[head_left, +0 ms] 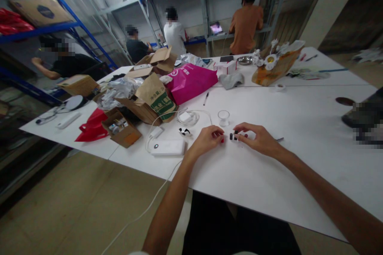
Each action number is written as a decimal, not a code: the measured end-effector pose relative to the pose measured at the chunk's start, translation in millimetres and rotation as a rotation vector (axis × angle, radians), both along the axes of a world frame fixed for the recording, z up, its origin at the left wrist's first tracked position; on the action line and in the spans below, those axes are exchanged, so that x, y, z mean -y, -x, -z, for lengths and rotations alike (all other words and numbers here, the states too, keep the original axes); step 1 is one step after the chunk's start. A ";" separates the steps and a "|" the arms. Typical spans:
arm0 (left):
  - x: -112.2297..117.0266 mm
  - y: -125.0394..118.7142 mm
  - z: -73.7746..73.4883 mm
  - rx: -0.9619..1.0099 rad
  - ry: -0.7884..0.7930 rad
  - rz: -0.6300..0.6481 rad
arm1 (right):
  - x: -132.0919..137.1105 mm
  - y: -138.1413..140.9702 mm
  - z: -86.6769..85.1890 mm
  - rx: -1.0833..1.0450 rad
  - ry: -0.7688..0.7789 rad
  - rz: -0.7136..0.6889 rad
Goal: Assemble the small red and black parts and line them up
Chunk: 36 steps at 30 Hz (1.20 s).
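Note:
My left hand (210,138) rests low over the white table, its fingers curled round a small red piece (222,140) that shows at the fingertips. Across from it, my right hand (253,136) has thumb and fingers closed on a small black piece (235,137). Another small black cylinder (231,136) stands between the two hands, close to the right fingertips. A small dark red bit shows beside the right palm, partly hidden. Just beyond the hands is a clear glass cup (223,117).
Left of my hands lie a white power bank (168,148), a coiled white cable (188,117) and a black-and-white item (184,131). Farther back are a magenta bag (193,83), a pen (206,99), cardboard boxes (121,129) and a grey cloth (231,81). Several people sit beyond the table.

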State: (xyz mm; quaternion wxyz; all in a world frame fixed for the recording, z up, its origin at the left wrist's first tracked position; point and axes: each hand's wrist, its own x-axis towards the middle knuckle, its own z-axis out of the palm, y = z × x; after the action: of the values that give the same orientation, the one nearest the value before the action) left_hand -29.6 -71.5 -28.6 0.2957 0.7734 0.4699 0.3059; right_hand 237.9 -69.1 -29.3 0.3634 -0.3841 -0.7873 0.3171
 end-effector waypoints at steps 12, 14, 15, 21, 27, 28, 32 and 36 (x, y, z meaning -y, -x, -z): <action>4.2 -14.6 -1.9 0.053 -0.127 0.044 | -8.1 -1.0 26.4 -0.012 0.100 0.092; 4.8 -20.4 -3.0 0.056 -0.135 0.087 | -7.5 0.3 26.1 -0.002 0.132 0.053; 4.9 -22.8 -3.2 0.048 -0.136 0.104 | -6.9 1.2 25.6 0.008 0.144 0.032; 3.5 -26.7 4.9 -0.065 -0.136 0.145 | -4.1 5.7 27.6 0.066 0.095 -0.033; 4.2 -25.8 14.5 -0.209 -0.266 0.181 | -0.3 12.0 49.0 0.182 -0.205 -0.006; 5.1 -25.8 14.7 -0.239 -0.286 0.180 | 0.7 12.9 51.2 0.235 -0.258 -0.005; 9.7 -27.2 14.2 -0.372 -0.361 0.183 | 2.4 13.5 52.3 0.439 -0.423 0.017; 12.4 -30.8 16.8 -0.463 -0.420 0.197 | 1.7 11.2 49.7 0.572 -0.477 0.046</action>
State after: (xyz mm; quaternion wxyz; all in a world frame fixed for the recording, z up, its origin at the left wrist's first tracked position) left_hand 1.3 -84.0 -45.4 0.0431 0.9082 0.3742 0.1824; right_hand 226.6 -70.8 -79.0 0.2149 -0.3793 -0.9000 -0.0035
